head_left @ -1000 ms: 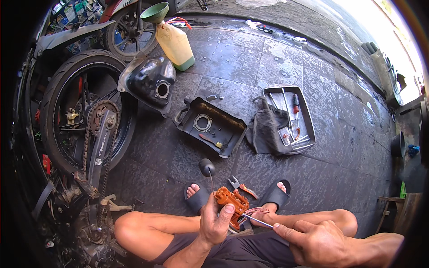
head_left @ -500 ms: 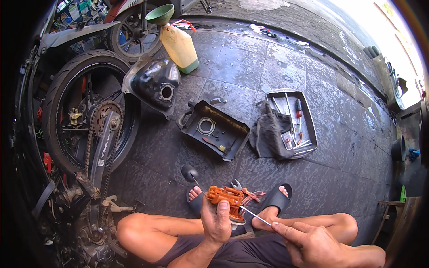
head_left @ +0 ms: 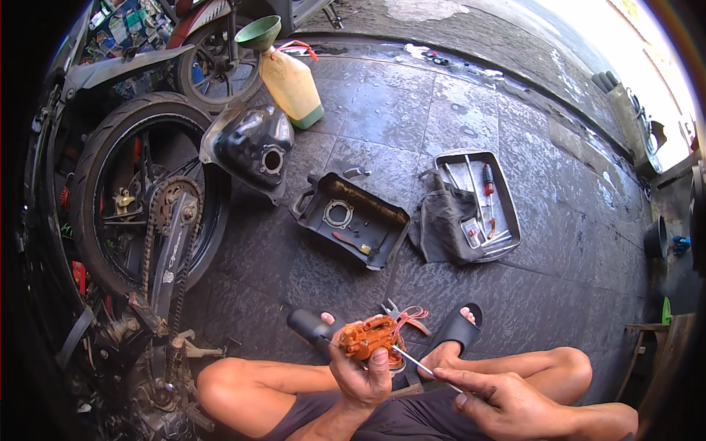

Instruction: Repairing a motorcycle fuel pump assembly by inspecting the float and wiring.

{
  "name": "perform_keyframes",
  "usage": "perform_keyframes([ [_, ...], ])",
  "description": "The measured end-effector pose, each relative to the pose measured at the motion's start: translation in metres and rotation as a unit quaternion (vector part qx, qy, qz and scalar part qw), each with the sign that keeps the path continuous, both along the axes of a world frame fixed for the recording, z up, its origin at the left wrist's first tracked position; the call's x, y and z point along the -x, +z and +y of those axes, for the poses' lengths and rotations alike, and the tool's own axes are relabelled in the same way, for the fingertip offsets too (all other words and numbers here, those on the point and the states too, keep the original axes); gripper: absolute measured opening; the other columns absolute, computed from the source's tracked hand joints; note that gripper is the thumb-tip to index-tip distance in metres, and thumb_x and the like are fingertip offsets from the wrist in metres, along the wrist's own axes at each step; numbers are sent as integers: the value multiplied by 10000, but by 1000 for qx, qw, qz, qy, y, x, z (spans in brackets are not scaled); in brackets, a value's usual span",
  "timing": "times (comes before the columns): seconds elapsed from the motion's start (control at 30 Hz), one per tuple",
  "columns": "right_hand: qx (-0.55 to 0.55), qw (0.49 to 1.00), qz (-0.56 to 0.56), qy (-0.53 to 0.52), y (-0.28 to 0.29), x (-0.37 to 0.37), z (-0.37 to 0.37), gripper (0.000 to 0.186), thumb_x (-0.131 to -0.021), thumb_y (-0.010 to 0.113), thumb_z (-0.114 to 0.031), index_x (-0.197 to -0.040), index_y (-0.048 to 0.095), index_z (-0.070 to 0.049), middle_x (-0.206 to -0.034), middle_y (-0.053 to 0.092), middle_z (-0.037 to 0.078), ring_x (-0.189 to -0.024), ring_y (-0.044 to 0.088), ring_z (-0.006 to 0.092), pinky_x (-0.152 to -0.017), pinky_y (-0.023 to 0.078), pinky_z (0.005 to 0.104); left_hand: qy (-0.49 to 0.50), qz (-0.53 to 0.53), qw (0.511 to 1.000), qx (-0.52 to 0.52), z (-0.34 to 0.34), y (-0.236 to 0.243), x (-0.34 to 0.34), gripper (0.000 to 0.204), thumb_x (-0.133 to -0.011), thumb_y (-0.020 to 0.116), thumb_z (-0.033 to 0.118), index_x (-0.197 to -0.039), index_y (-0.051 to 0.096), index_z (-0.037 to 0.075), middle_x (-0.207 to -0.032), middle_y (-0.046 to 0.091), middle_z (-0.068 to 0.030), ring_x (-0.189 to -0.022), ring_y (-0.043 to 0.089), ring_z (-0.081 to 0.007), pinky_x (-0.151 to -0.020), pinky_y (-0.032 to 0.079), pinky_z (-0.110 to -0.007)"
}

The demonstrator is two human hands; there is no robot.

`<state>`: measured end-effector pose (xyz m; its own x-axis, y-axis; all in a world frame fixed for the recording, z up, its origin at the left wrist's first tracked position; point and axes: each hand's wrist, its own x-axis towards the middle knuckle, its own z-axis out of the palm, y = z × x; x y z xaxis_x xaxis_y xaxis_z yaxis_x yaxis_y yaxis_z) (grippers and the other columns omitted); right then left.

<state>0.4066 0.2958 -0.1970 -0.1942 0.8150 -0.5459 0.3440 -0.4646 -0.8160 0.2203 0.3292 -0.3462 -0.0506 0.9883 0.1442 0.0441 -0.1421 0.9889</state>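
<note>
My left hand (head_left: 362, 381) grips an orange plastic fuel pump unit (head_left: 370, 336) above my lap, fingers wrapped round its lower side. Pinkish wires (head_left: 413, 316) trail from its right side. A black float (head_left: 307, 323) shows to its left, over my left slipper. My right hand (head_left: 515, 406) is closed on a screwdriver (head_left: 423, 367); its thin metal shaft points left and its tip meets the pump's right side. The screwdriver's handle is hidden in my palm. Pliers (head_left: 390, 306) lie on the floor just beyond the pump.
A black plastic tray (head_left: 309, 203) holds a metal ring and a brush. Right of it, a tool case (head_left: 518, 213) contains screwdrivers and a dark cloth. A fuel tank (head_left: 254, 143), a jug with a green funnel (head_left: 290, 84) and a motorcycle wheel (head_left: 92, 158) stand left.
The pump has turned in my left hand, and its float has swung down and left. My right hand has shifted slightly left with the screwdriver.
</note>
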Motion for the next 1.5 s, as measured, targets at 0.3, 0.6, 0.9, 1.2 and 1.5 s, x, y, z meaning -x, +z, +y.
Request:
perform_keyframes([
  [0.3,-95,985,-145,-7,-30,23,-22,493,-811,558,69,-1291,599,-34,-924,656,266,-838,663,443,-723,546,455,89,98,991,4,-1,-25,-7,477,-996,504,415,-1117,408,-37,-1018,550,-159,-856,595,-181,-708,516,-287],
  [0.6,-102,955,-266,77,-28,33,-29,573,-838,578,-63,-1400,518,-159,-873,609,191,-633,628,405,-547,523,485,69,25,993,90,-15,-44,4,733,-996,524,277,-1423,152,-189,-1478,330,-300,-1413,322,-365,-1164,283,-440],
  [0.9,-96,958,-262,74,-32,36,-30,554,-857,574,-81,-1402,516,-160,-878,613,190,-643,633,405,-544,521,481,73,-66,987,125,-15,-44,3,751,-970,576,237,-1442,146,-158,-1491,313,-278,-1424,303,-338,-1170,274,-441],
  [1.2,-126,910,-372,132,-64,39,-26,504,-838,628,-193,-1336,586,-125,-807,612,141,-588,653,300,-456,527,429,120,11,989,81,1,-55,-19,338,-998,551,266,-1114,448,-35,-993,603,-135,-867,617,-176,-752,515,-298],
  [1.5,-178,901,-379,110,-63,34,-20,530,-823,661,-147,-1345,567,-135,-824,612,128,-590,658,275,-444,524,413,71,-79,987,124,-8,-43,-25,385,-996,531,280,-1195,415,-29,-1127,572,-170,-960,635,-211,-817,552,-315],
])
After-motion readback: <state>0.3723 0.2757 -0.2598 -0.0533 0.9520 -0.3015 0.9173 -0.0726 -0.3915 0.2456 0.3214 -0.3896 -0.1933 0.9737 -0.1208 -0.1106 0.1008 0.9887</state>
